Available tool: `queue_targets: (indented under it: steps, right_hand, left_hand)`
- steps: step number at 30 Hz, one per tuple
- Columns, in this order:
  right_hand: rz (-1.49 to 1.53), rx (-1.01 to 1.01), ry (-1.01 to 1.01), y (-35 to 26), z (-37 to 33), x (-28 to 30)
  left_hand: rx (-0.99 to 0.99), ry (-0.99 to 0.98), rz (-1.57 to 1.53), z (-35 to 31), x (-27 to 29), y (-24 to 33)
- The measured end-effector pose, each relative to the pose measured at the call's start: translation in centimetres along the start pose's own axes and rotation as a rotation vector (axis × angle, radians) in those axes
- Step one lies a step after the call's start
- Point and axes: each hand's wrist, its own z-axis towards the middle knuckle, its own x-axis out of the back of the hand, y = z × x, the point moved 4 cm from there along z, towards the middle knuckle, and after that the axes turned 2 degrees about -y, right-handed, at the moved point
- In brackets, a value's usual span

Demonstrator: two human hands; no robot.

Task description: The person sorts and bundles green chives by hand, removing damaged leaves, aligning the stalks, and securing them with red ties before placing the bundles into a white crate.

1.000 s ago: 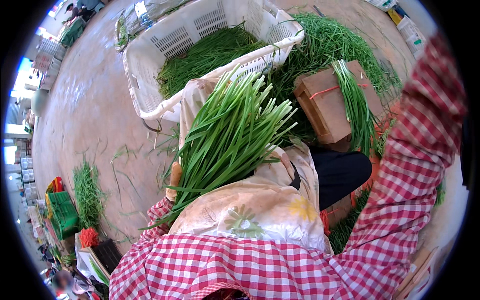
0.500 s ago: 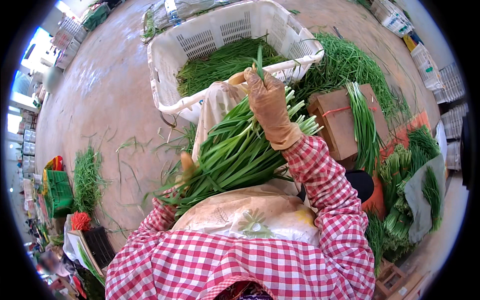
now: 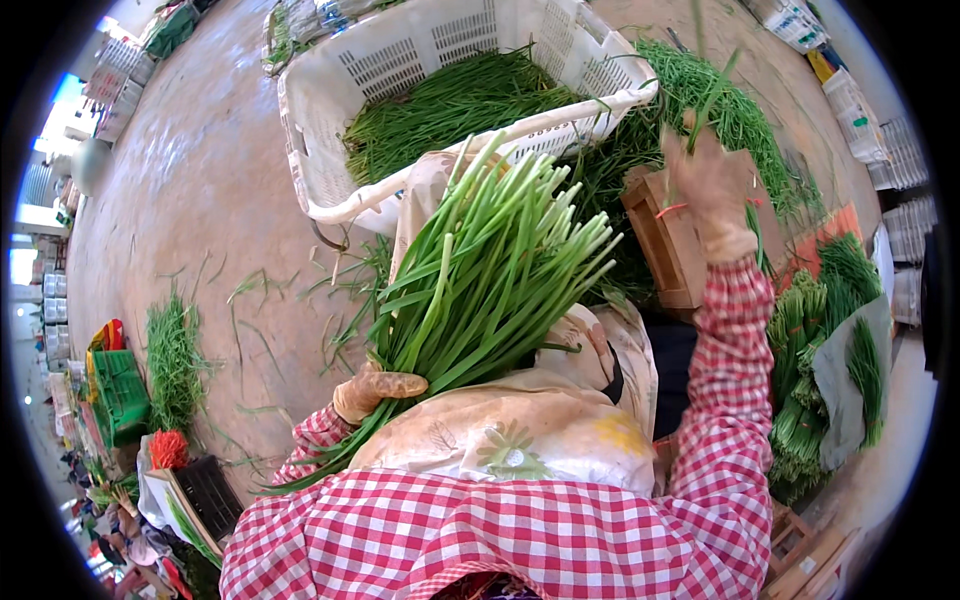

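Note:
My gloved left hand (image 3: 378, 392) is closed around a thick bunch of garlic chives (image 3: 470, 290) lying across my lap. The pale cut ends point up toward the crate, while the leaf tips trail past my left sleeve. My gloved right hand (image 3: 708, 185) is stretched out to the right over a brown wooden block (image 3: 665, 240) and is smeared by motion. A loose green leaf (image 3: 715, 100) shows just beyond its fingers; whether they still hold it I cannot tell. A red band (image 3: 672, 210) crosses the block, and my right hand and arm hide much of its top.
Ahead stands a white plastic crate (image 3: 360, 205) with loose green leaves (image 3: 450, 110) inside. A heap of leaves (image 3: 740, 120) lies behind the block. Tied chive bundles (image 3: 800, 400) and a grey cloth (image 3: 845, 375) are at the right. A green crate (image 3: 120, 395) sits far left.
My right hand has left the chive bunch and swung right, over the block. The bunch now stands more upright in my left hand, which shows more clearly. My view has shifted slightly.

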Motion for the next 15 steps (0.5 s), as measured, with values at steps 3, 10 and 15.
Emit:
queue_targets:
  steps: [3, 10, 15]
  right_hand:
    - [0.624, -0.024, -0.172, -2.3, -4.9, 1.4]
    - [0.857, 0.162, -0.218, -12.6, -8.2, 1.4]
    - [0.905, 0.357, -0.315, -11.1, -6.1, 2.2]
  left_hand:
    - [-0.039, 0.065, 0.11, 0.9, -1.5, 2.1]
    - [0.061, 0.013, -0.033, 1.6, -4.0, 3.6]
    - [0.148, 0.124, -0.266, 0.4, -3.6, 2.7]
